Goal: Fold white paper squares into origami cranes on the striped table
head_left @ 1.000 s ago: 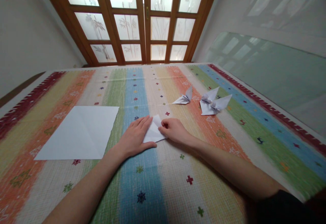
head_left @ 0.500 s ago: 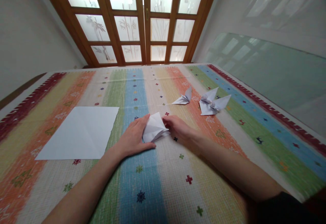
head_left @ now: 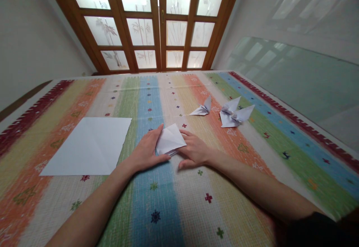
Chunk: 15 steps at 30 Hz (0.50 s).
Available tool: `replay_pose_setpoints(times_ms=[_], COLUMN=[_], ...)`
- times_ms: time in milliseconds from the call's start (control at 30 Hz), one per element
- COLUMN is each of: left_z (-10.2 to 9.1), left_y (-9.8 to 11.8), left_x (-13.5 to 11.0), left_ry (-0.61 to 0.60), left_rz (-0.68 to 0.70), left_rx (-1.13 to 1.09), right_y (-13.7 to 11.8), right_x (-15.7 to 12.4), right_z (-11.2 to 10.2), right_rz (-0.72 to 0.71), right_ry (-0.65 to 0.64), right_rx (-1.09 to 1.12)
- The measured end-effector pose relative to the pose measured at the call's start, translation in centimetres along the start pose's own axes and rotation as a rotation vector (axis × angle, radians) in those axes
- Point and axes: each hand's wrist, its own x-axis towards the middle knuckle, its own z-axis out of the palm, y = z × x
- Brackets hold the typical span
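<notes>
A white sheet of paper folded into a small layered square (head_left: 170,137) lies on the striped cloth, its lower right edge showing several loose layers. My left hand (head_left: 146,148) grips it from the left, thumb along the near side and fingers along the far side. From the right, my right hand (head_left: 195,150) holds the other edge; its fingers reach in behind and under the right corner and are partly hidden there. The right thumb sticks out below, apart from the paper. A large flat white sheet (head_left: 89,146) with one ragged edge lies left of my left hand.
Beyond my right hand sit a small folded paper bird (head_left: 203,109) and a larger cluster of folded paper birds (head_left: 235,113). The striped tablecloth (head_left: 157,202) covers the table. A glass-paned wooden door (head_left: 159,33) stands past the far edge, with walls on both sides.
My right hand has turned and flattened, its fingers sliding behind the folded paper and its thumb coming into view. The paper's top layer now lies flatter. My left hand keeps its grip.
</notes>
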Motion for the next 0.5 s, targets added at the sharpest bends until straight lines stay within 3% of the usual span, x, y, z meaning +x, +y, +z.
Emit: replay_pose_setpoints(times_ms=[233,500], left_z=[0.0,0.1], left_y=[0.0,-0.1], left_x=[0.0,0.1], left_ry=[-0.002,0.004], left_rz=[0.001,-0.027], left_rx=[-0.02,-0.091], right_y=[-1.4,-2.1], right_x=[2.0,2.7], right_z=[0.4,0.3], right_rz=[-0.003,0.088], right_ry=[-0.192,-0.213], right_rx=[-0.114,-0.126])
